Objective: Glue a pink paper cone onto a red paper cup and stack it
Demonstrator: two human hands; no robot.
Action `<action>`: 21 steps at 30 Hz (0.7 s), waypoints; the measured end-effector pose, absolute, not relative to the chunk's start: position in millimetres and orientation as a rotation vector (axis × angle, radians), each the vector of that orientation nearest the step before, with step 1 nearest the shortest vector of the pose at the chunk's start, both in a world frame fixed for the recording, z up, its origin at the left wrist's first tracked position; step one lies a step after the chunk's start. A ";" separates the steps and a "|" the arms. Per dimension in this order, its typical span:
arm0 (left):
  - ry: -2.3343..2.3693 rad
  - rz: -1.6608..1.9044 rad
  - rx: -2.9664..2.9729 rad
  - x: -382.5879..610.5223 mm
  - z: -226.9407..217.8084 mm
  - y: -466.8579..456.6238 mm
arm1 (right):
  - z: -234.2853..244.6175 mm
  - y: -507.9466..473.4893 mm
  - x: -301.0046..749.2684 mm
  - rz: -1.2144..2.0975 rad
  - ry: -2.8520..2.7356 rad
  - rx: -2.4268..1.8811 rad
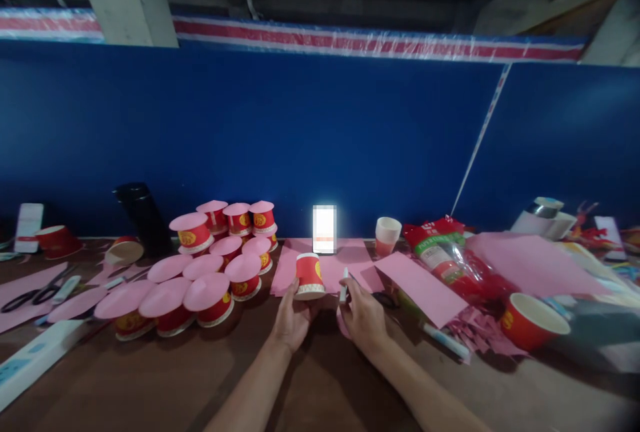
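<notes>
My left hand (pixel 291 321) grips a red paper cup (pixel 309 276) held upside down, rim toward the table. My right hand (pixel 363 312) is closed round a small white stick-like thing, perhaps a glue stick (pixel 344 285), held upright just right of the cup. A pink paper piece (pixel 342 325) shows partly under my right hand. Both hands hover over the brown table (pixel 310 385) in front of pink paper sheets (pixel 325 265).
Several upside-down red cups capped with pink paper discs (pixel 210 272) stand at left. Scissors (pixel 30 297) lie far left beside a dark bottle (pixel 143 219). A lit phone (pixel 324 229), a white cup (pixel 387 234), a plastic bag (pixel 445 252), a red bowl (pixel 530 321) and a marker (pixel 445 341) are at right.
</notes>
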State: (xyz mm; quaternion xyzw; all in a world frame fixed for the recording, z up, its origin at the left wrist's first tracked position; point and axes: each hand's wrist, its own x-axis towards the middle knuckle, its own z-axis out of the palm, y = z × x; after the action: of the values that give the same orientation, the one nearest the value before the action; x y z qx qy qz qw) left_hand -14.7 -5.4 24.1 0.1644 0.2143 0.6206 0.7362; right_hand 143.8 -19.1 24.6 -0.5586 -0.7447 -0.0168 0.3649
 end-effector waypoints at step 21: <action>0.726 1.333 0.428 -0.7 16.0 -2.4 | 12.0 -29.1 161.3 0.520 -1.303 -1.030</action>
State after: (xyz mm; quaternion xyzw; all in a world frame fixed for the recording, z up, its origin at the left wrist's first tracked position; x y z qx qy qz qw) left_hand -0.7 -2.4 16.0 0.1927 0.3264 0.5996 0.7048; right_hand 161.3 -29.1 12.0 -0.4526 -0.5724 0.2284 0.6445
